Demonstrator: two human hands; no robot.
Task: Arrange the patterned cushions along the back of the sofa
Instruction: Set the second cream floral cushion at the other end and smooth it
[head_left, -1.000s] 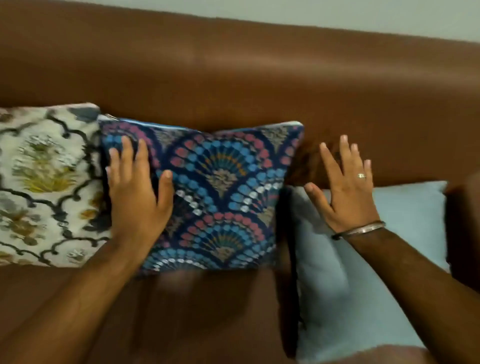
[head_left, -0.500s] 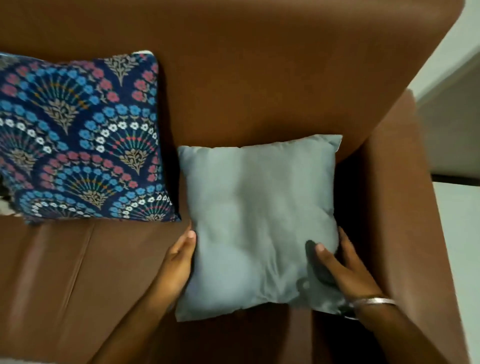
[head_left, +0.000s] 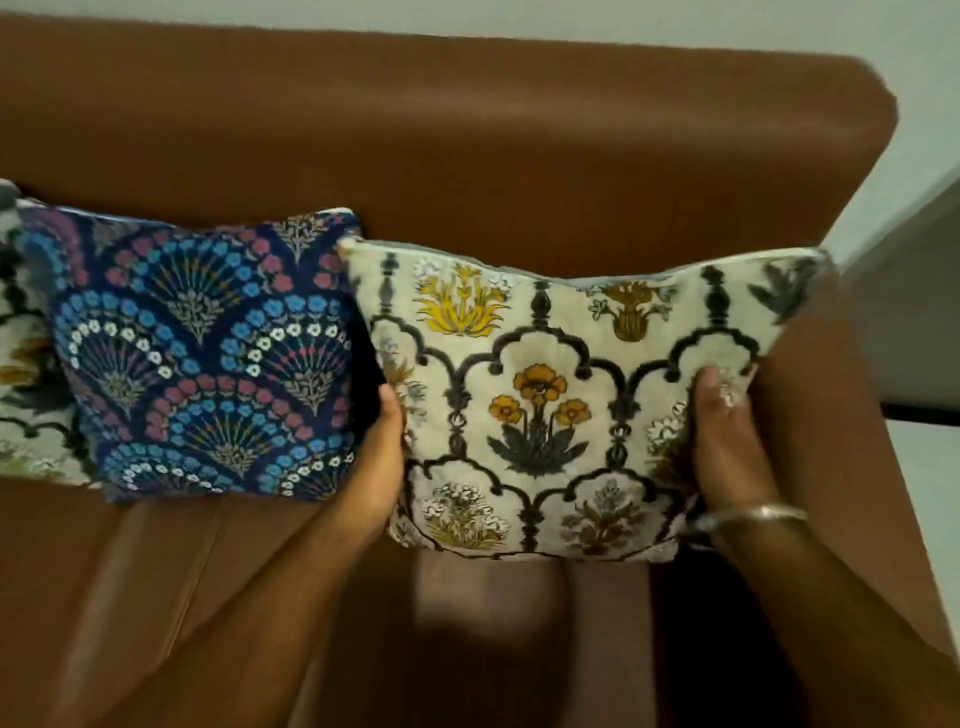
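- The cream fabric cushion with yellow flowers and black arches (head_left: 545, 405) is held upright at about 3 o'clock of the view, in the right corner of the brown leather sofa (head_left: 467, 145). Its lower edge seems a little above the seat; I cannot tell if its back already touches the backrest.
- The left hand (head_left: 376, 467) grasps the cushion's left edge, and the right hand (head_left: 727, 441) grasps its right side, thumb pressed on the front. The other fingers of both hands are behind the fabric and not visible.
- At 9 o'clock, the dark blue cushion with fan-shaped flower pattern (head_left: 208, 358) leans against the backrest, just beside the held one; it looks already placed.
- At the far 9 o'clock edge, another cream patterned cushion (head_left: 26, 374) is cut off by the frame, so only a strip shows.
- My judgement: 2 cushions are in place and the 3rd is nearly set; it remains to lower it and let go.
- The rest of the sofa to the left is out of view, so I cannot say if more cushions wait. The picture is slightly blurred.
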